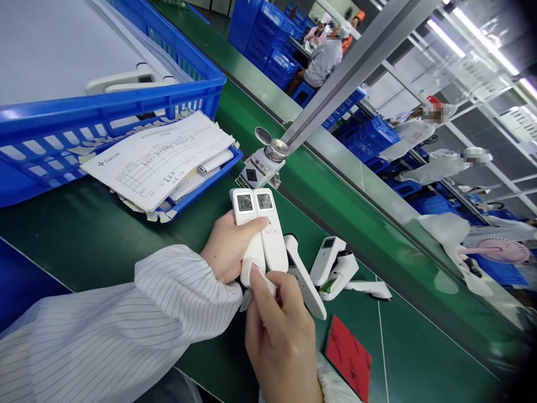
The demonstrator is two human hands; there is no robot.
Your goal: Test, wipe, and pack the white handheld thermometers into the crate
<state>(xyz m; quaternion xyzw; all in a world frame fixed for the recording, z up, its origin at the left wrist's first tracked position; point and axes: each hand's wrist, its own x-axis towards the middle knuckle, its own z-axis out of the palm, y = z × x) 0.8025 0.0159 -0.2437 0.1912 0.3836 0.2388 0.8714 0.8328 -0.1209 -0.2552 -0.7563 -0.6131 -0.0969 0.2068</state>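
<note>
The left hand [226,247] grips two white handheld meters [254,204] together, screens kept in view, while the right hand [281,341] pinches a white cloth [257,280] against them.

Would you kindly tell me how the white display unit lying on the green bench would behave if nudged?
The white display unit looks like rigid moulded plastic, so probably stiff. It leans on another white piece, so a push could likely tip it. Its smooth shell may feel slightly slippery.
</note>
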